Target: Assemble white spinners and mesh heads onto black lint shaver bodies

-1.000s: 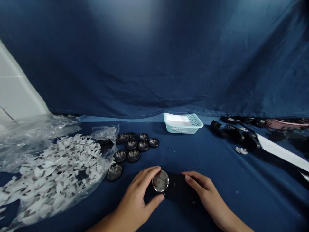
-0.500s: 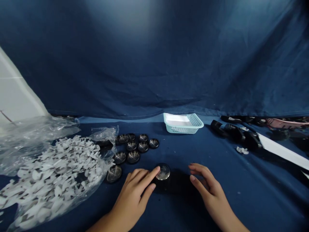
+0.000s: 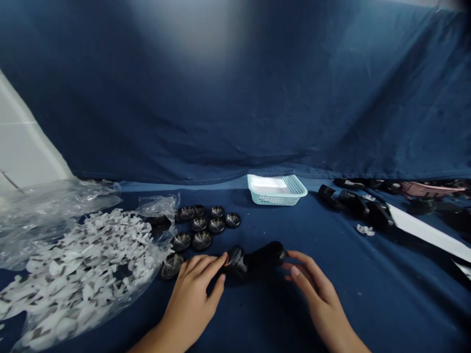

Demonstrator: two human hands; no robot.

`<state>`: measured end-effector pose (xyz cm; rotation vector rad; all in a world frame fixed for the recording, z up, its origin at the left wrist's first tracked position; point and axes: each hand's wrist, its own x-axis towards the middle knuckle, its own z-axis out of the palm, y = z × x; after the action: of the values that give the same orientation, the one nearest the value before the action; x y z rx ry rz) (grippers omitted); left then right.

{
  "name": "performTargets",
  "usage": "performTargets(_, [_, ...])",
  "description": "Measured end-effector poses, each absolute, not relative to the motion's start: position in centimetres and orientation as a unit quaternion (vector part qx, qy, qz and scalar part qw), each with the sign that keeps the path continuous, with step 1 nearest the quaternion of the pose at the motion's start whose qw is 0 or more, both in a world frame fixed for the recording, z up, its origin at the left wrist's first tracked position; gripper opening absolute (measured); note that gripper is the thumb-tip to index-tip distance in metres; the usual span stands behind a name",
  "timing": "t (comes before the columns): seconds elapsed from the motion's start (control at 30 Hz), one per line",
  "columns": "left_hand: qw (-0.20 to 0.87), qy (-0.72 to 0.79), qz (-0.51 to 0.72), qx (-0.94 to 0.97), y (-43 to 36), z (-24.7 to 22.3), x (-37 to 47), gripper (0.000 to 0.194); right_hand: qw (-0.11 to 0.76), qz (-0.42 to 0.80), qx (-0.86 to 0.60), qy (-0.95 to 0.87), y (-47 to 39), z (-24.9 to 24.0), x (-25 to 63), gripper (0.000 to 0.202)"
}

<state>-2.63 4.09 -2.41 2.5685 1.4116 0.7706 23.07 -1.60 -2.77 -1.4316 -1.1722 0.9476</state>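
A black object with a round head and a thick handle (image 3: 263, 257) lies across the blue cloth between my two hands. My left hand (image 3: 196, 294) touches the round head at its left end, thumb and fingers apart. At the handle's right end is my right hand (image 3: 316, 289), fingertips beside or against it, fingers apart; whether they press on it is hard to see. Several round black perforated discs (image 3: 201, 240) lie on the cloth beyond and left of my left hand.
An open plastic bag of small whitish pieces (image 3: 91, 264) spreads over the left side. A light blue basket (image 3: 277, 199) with something white in it stands at the back. Black parts (image 3: 353, 202), a long white strip (image 3: 430, 230) and a pink basket (image 3: 429, 189) lie at the right.
The black object has turned over: its perforated metal face no longer shows, and its handle now lies towards my right hand. My left hand has shifted slightly left.
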Motion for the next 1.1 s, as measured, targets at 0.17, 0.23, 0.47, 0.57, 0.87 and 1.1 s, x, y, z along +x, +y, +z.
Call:
performTargets(0.17, [0.072,0.474,0.18,0.859,3.9,-2.6,-2.3,0.025,0.365,0.359,-0.552,-0.659,-2.2,-2.4,22.7,0.039])
performTargets(0.23, [0.07,0.472,0.184,0.859,3.8,-2.7,-2.2,0.027,0.296,0.351,-0.537,-0.708,-2.4,-2.2,22.5,0.043])
performTargets(0.47, [0.091,0.473,0.216,0.849,3.9,-2.9,-2.2,0.019,0.233,0.334,-0.555,-0.725,-2.4,-2.2,22.2,0.038])
performTargets(0.57, [0.108,0.485,0.265,0.826,3.8,-3.0,-2.2,0.021,0.251,0.329,-0.554,-0.723,-2.1,-2.2,22.3,0.032])
performTargets(0.87, [0.154,0.462,0.26,0.834,5.9,-2.5,-1.0,0.067,0.291,0.246,-0.558,-0.737,-1.9,-3.4,21.3,0.024])
performTargets(1.1, [0.159,0.425,0.302,0.838,5.8,-2.5,-0.7,0.036,0.318,0.226,-0.543,-0.744,-1.1,-5.3,22.0,0.042])
